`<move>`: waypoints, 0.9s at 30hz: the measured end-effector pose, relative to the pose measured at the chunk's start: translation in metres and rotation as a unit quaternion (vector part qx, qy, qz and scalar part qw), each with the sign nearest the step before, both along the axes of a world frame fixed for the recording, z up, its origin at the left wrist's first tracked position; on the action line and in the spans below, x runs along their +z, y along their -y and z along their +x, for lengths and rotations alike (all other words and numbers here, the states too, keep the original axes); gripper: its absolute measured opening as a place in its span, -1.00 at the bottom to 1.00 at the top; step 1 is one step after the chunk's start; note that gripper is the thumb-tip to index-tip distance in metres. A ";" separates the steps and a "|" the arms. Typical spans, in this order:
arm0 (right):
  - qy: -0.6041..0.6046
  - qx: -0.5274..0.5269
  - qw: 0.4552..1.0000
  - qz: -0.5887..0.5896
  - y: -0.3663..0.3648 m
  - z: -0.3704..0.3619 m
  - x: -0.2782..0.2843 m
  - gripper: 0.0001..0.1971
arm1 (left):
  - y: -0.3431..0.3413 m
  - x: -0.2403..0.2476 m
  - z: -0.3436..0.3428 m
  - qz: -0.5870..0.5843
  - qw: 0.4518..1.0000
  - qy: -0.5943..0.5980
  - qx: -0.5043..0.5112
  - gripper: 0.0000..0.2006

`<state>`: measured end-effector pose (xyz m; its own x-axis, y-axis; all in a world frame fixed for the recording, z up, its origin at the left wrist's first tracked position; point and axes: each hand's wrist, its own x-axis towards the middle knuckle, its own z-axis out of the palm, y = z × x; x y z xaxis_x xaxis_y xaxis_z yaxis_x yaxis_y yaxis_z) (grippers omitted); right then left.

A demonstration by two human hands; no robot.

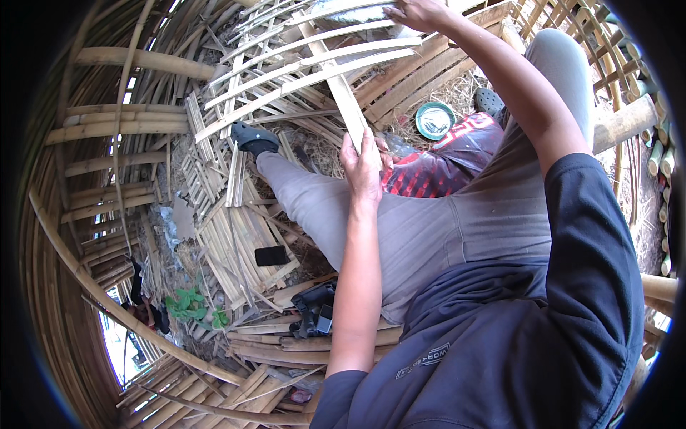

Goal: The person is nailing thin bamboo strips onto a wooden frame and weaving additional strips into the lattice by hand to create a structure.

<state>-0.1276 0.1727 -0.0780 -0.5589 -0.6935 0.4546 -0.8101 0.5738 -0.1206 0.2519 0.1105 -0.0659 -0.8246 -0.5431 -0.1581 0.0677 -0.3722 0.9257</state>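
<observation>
My left hand (362, 170) is closed round the near end of a flat, pale bamboo slat (336, 86) above my lap. The slat runs away from me under several curved bamboo strips (307, 63), which cross it as an open lattice. At the top edge, my right hand (421, 14) is bent over the end of one far strip, its fingers partly cut off by the frame. A red and black patterned cloth (457, 161) lies between my legs, beside the left hand.
A wooden slatted crate (414, 75) and a round green-rimmed container (434, 121) stand beyond the cloth. A black phone (271, 256) rests on split bamboo at left. Nearby are a black bag (312, 307) and a green plant (187, 305). Bamboo walls (136, 63) curve around me.
</observation>
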 end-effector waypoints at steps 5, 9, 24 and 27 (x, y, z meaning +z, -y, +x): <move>-0.041 0.006 0.999 -0.002 0.002 -0.007 -0.001 -0.25 | 0.006 0.000 -0.027 -0.009 0.999 0.048 -0.002 -0.82; -0.032 0.019 0.998 0.046 0.006 0.001 0.001 -0.27 | 0.016 -0.007 -0.047 -0.039 0.995 0.073 -0.059 -0.78; -0.191 0.079 0.977 0.055 -0.011 0.005 0.014 -0.20 | 0.021 -0.035 -0.085 -0.009 0.992 0.102 -0.079 -0.77; -0.026 0.063 0.997 0.043 -0.003 0.018 0.032 -0.19 | 0.035 -0.059 -0.080 -0.128 0.982 0.130 -0.048 -0.69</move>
<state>-0.1099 0.1755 -0.0462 -0.4427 -0.7940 0.4165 -0.8798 0.4744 -0.0308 0.1715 0.0758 -0.1252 -0.8236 -0.5145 -0.2387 -0.2075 -0.1184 0.9710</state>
